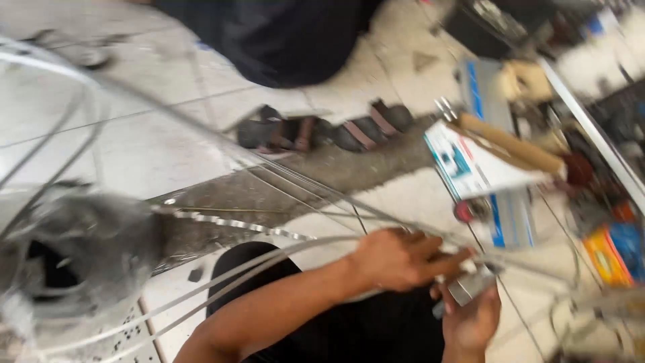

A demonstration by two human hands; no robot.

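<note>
A wire fan guard [222, 144] with thin metal spokes stretches across the view, blurred. My left hand [396, 259] reaches in from the lower left and closes its fingers around the guard's wires near the rim. Just below it, my right hand [470, 316] holds a small grey metal piece [470, 286] against the same wires. A dark grey fan motor housing [87, 252] sits at the guard's hub on the left. My dark trousers [336, 329] fill the space under my forearm.
A pair of brown sandals [322, 131] lies on the tiled floor [148, 144]. Another person in dark clothing [282, 33] is at the top. White and blue boxes [470, 168], a wooden handle [514, 144] and an orange-blue packet [615, 252] clutter the right.
</note>
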